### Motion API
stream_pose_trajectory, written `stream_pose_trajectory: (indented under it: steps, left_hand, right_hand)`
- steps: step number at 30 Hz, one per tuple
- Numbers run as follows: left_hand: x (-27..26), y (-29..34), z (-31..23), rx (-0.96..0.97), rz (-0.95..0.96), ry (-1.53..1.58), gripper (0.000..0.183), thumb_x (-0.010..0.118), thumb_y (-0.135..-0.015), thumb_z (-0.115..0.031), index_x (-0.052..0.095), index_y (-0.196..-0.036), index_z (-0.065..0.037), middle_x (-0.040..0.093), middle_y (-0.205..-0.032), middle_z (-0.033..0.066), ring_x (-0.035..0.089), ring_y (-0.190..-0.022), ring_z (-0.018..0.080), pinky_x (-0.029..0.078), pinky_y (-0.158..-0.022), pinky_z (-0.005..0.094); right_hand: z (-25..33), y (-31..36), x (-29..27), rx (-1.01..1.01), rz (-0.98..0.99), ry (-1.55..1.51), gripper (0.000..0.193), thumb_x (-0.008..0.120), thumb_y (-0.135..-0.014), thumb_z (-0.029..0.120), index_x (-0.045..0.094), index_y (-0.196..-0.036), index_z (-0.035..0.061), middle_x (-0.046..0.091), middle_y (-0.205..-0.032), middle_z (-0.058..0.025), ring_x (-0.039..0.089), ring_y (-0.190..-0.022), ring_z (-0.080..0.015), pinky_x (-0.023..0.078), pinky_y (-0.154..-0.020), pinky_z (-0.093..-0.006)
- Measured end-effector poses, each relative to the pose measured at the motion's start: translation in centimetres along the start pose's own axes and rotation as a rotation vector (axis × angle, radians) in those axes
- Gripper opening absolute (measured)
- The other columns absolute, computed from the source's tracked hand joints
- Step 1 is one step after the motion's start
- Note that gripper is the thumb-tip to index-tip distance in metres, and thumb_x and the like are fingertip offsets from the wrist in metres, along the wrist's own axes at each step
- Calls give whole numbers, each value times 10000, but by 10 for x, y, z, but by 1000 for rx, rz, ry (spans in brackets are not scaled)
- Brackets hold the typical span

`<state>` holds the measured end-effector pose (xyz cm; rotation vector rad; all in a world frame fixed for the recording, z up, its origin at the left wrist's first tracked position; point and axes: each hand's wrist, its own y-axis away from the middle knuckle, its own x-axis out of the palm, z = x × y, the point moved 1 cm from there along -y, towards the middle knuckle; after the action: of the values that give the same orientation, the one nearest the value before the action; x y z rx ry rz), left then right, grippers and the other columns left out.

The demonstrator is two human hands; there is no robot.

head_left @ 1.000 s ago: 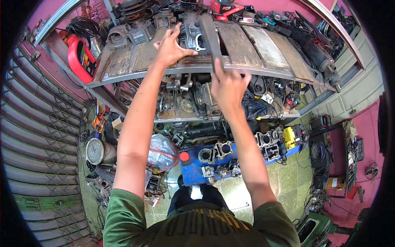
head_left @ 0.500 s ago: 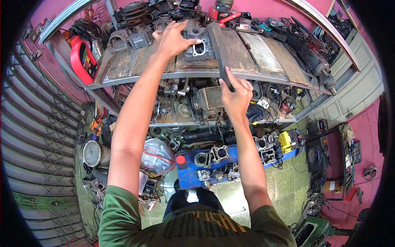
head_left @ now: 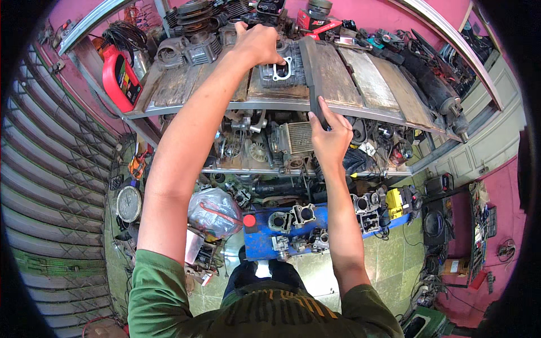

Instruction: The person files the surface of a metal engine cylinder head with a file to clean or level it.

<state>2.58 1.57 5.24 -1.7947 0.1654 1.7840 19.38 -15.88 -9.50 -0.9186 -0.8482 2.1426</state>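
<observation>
My left hand [head_left: 258, 46] is bent over a finned grey engine cylinder [head_left: 290, 79] on the wooden shelf top. Its thumb lies by the opening in the part's pale machined face, and the other fingers curl to the far side, partly hidden. In my right hand [head_left: 332, 134] is the near end of a long, dark, flat bar [head_left: 313, 73], pinched between thumb and fingers at the shelf's front edge. The bar's wider far end rests along the cylinder's right side; whether they touch I cannot tell.
A red oil bottle [head_left: 120, 81] stands at the shelf's left end; an exhaust muffler [head_left: 445, 98] lies at the right. Several engine parts line the back. Below are a finned radiator [head_left: 297, 137] on the lower shelf, a blue bench [head_left: 259, 236] with cylinders, and a clear plastic bag [head_left: 211, 211].
My left hand has turned and its fingers have drawn in over the cylinder from a wider spread. My right hand still holds the bar. The whole view has shifted slightly.
</observation>
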Motion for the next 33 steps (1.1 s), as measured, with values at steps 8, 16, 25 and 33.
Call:
stream_pose_trajectory:
  steps: [8, 16, 25, 33]
  left_hand:
    - [13, -1, 1, -25, -95, 83, 684, 867, -693, -504, 742, -1242, -115, 719, -1164, 120, 651, -1173, 283, 311, -1016, 590]
    - [30, -5, -3, 53, -228, 10, 620, 859, -728, -436, 716, -1220, -85, 662, -1209, 105, 591, -1240, 262, 312, -1002, 600]
    - [72, 39, -11, 209, -644, 26, 633, 896, -691, -296, 665, -1254, -122, 626, -1223, 53, 506, -1362, 198, 281, -984, 564]
    - [89, 74, -21, 204, -721, 60, 617, 894, -697, -284, 653, -1255, -177, 639, -1182, -44, 474, -1409, 151, 274, -948, 517]
  right_hand:
    - [-5, 0, 0, -7, -7, -18, 470, 826, -801, 148, 745, -1264, 161, 745, -883, -93, 694, -843, -255, 455, -967, -397]
    - [-14, 1, -4, 48, -27, -12, 467, 817, -808, 143, 742, -1268, 151, 748, -894, -102, 696, -865, -253, 461, -953, -392]
    - [-1, -41, 12, 27, -73, -42, 444, 817, -809, 169, 753, -1247, 157, 731, -843, -101, 690, -844, -252, 445, -959, -403]
    - [16, -37, 20, -111, -56, 134, 423, 822, -804, 188, 764, -1221, 145, 712, -768, -103, 693, -839, -252, 417, -977, -426]
